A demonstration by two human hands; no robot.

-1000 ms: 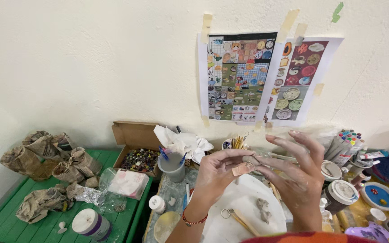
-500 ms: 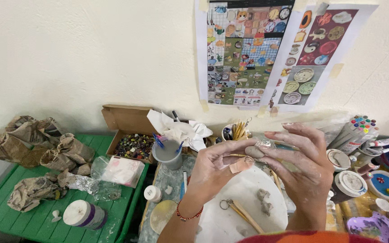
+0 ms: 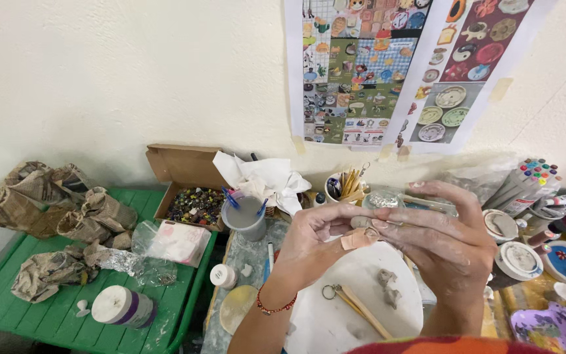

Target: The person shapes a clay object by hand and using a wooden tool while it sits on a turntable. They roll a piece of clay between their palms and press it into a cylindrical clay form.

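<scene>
Low in the centre of the frame, a white round board (image 3: pixel 355 288) carries wooden tools (image 3: pixel 361 308) and grey clay scraps (image 3: pixel 388 287), kept within easy reach. Just above it, the left hand (image 3: pixel 312 246) and right hand (image 3: pixel 443 239) meet, fingertips pinched narrowly on a small clay piece (image 3: pixel 361 231), raised close for fine shaping. Left of centre stands a grey cup (image 3: pixel 245 217). Further left, a green tray (image 3: pixel 178 301) keeps newspaper bundles (image 3: pixel 47 203) aside. Pictures (image 3: pixel 388 72) hang at upper right for reference.

A small grey lump of clay (image 3: pixel 361 223) — mostly hidden, shape hard to tell — is pinched between fingertips above the white plate (image 3: pixel 361 288).
</scene>
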